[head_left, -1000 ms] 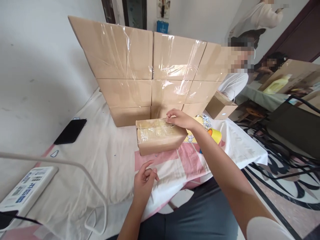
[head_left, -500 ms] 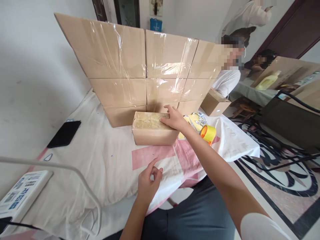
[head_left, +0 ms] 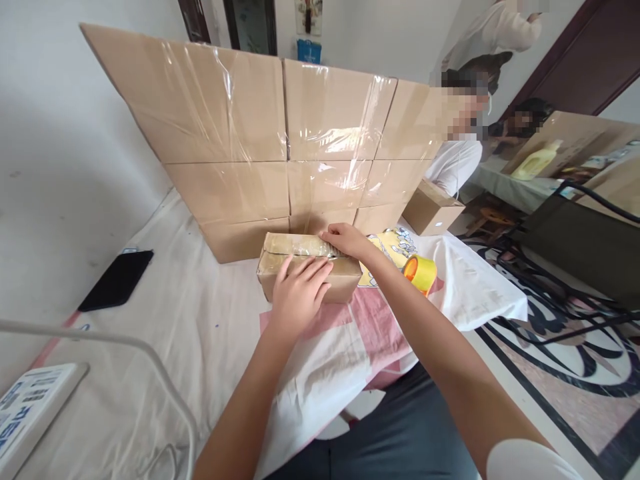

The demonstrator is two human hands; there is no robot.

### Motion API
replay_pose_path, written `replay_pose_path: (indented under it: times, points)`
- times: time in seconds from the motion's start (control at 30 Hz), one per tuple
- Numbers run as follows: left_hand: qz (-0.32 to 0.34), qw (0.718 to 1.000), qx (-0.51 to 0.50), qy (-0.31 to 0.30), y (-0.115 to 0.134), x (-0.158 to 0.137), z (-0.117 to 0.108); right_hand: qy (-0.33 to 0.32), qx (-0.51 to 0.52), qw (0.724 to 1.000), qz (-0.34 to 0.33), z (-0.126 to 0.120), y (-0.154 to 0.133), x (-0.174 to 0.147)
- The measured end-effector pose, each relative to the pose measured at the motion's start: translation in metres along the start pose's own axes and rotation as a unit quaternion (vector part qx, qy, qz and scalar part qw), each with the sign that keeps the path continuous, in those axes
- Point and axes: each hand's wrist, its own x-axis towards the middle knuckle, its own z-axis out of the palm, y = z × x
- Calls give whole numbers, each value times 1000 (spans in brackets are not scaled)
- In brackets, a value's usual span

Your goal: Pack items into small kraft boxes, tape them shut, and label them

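A small cardboard box (head_left: 273, 263) with clear tape over its top sits on the cloth-covered table in front of me. Along the top a gap shows between the rear flap (head_left: 286, 244) and the front part. My left hand (head_left: 300, 290) lies against the front upper side of the box, fingers stretched out and slightly apart. At the rear right of the top, my right hand (head_left: 349, 241) has its fingers curled onto the flap; its fingertips are partly hidden. A yellow tape roll (head_left: 421, 272) with an orange core lies right of the box.
Behind the box stands a tall wall of taped cardboard boxes (head_left: 230, 127). A black flat object (head_left: 117, 280) and a white printed box (head_left: 37, 407) lie left, near a grey cable (head_left: 150, 353). A person in white (head_left: 457, 163) sits behind another carton (head_left: 433, 207).
My left hand has moved up and forward from above the cloth onto the box front. My right hand's fingers have curled at the flap, and a gap now shows along the top.
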Motion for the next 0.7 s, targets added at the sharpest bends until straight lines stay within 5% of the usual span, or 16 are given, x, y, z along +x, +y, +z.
replay_pose_path:
  times: [0.2,0.3,0.47,0.7]
  points:
    - [11,993,-2,120,6,-18,10,43,40,998,-14,3,19,10]
    - [4,993,-8,119,5,-17,9,70,-10,997,32,-6,49,4]
    - [-15,995,-26,99,6,-14,6,22,-121,990,70,-20,102,-43]
    - [-18,997,-10,76,10,-17,0,-59,-295,952,50,-2,112,-88]
